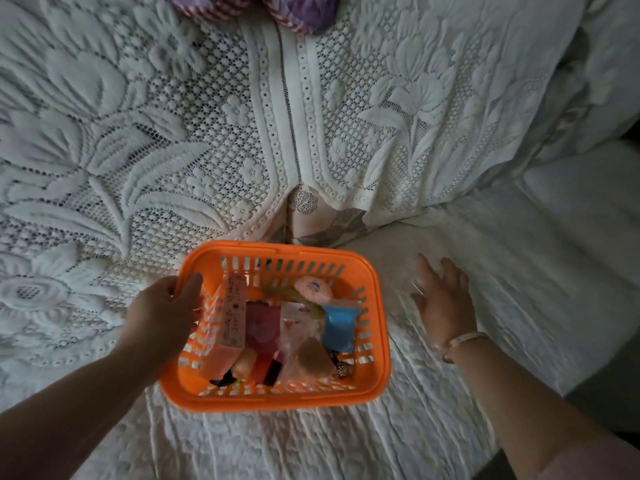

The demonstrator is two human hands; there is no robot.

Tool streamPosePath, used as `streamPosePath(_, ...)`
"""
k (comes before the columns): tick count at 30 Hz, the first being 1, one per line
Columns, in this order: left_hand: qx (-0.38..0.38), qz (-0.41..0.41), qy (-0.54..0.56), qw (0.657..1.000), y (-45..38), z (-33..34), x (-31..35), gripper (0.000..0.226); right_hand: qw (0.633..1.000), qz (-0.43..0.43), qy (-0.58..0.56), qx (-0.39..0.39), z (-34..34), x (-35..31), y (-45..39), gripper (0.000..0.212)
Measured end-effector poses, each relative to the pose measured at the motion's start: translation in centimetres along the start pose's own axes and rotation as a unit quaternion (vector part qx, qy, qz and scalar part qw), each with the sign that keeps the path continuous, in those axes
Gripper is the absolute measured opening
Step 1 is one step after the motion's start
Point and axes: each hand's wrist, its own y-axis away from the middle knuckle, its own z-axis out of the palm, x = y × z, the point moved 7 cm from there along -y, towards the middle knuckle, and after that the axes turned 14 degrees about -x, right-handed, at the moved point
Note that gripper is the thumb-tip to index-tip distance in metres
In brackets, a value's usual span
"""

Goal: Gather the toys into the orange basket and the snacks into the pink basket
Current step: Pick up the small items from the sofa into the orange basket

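Note:
The orange basket (377, 341) rests on a white quilted seat at bottom centre. My left hand (162, 317) grips its left rim, thumb inside the wall. Inside lie several items: a tall pink box (233, 315), a blue plastic toy (339, 327), a pink round plush piece (313, 289), a clear wrapped packet (298, 327) and a brown round thing (311, 358). My right hand (443, 299) hovers flat and open over the seat to the right of the basket, holding nothing, a bracelet on its wrist. No pink basket is in view.
White lace cover (173, 150) drapes the sofa back across the upper frame. A purple-striped cushion (259, 8) sits at the top edge. The white quilted seat (519, 271) extends right, with a dark gap at the lower right edge.

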Motion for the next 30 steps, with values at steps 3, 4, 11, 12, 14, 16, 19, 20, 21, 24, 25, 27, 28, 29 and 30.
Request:
streamPosePath(3, 0.007, -0.007, 0.005, 1.0, 1.6, -1.2, -0.1, 0.028, 0.995, -0.074, -0.025, 0.065, -3.9, -4.0, 2.4, 0.068)
streamPosePath(4, 0.005, -0.009, 0.0, 1.0, 1.9, -1.3, -0.2, 0.029, 0.99, -0.11, -0.034, 0.078, -4.8, -5.8, 3.5, 0.069)
streamPosePath(11, 0.017, -0.003, -0.008, 1.0, 5.1, -4.9, -1.1, 0.04, 0.931, -0.36, -0.062, -0.004, -5.3, -22.5, 12.1, 0.064)
streamPosePath(12, 0.023, -0.007, 0.0, 1.0, 5.4, -5.7, -1.5, 0.041, 0.928, -0.37, -0.041, -0.014, -4.5, -24.3, 12.7, 0.063)
streamPosePath(14, 0.029, -0.007, 0.019, 0.999, 6.2, -6.8, -2.0, 0.037, 0.934, -0.354, -0.001, -0.034, -2.1, -26.7, 13.2, 0.061)
streamPosePath(16, 0.032, -0.008, 0.031, 0.999, 6.9, -8.1, -3.1, 0.035, 0.94, -0.335, 0.04, -0.052, 0.1, -29.0, 13.5, 0.054)
streamPosePath(19, 0.034, -0.011, 0.045, 0.998, 7.5, -9.6, -5.1, 0.041, 0.94, -0.326, 0.027, -0.094, 2.4, -31.9, 13.6, 0.057)
streamPosePath(20, 0.039, -0.017, 0.044, 0.998, 7.6, -10.2, -5.8, 0.043, 0.939, -0.328, 0.018, -0.102, 2.9, -32.6, 13.7, 0.06)
streamPosePath(21, 0.046, -0.03, 0.046, 0.997, 7.7, -11.0, -6.7, 0.043, 0.935, -0.336, 0.022, -0.107, 3.6, -33.6, 13.9, 0.064)
streamPosePath(24, 0.068, -0.046, 0.058, 0.995, 8.2, -13.5, -8.5, 0.036, 0.926, -0.362, 0.031, -0.108, 4.8, -35.6, 15.0, 0.063)
streamPosePath(25, 0.074, -0.049, 0.054, 0.995, 8.2, -14.1, -9.0, 0.037, 0.923, -0.368, 0.02, -0.11, 4.9, -36.1, 15.4, 0.059)
streamPosePath(27, 0.077, -0.052, 0.044, 0.995, 8.3, -15.4, -10.0, 0.038, 0.917, -0.389, -0.023, -0.087, 4.2, -37.3, 16.0, 0.047)
streamPosePath(28, 0.078, -0.053, 0.041, 0.995, 8.2, -15.9, -10.4, 0.037, 0.915, -0.396, -0.05, -0.065, 3.4, -37.6, 16.1, 0.043)
streamPosePath(29, 0.081, -0.056, 0.036, 0.994, 8.2, -16.3, -10.8, 0.037, 0.913, -0.398, -0.077, -0.038, 2.6, -37.6, 15.9, 0.04)
streamPosePath(30, 0.087, -0.061, 0.03, 0.994, 8.2, -16.8, -11.2, 0.037, 0.915, -0.391, -0.101, -0.008, 1.6, -37.4, 15.4, 0.038)
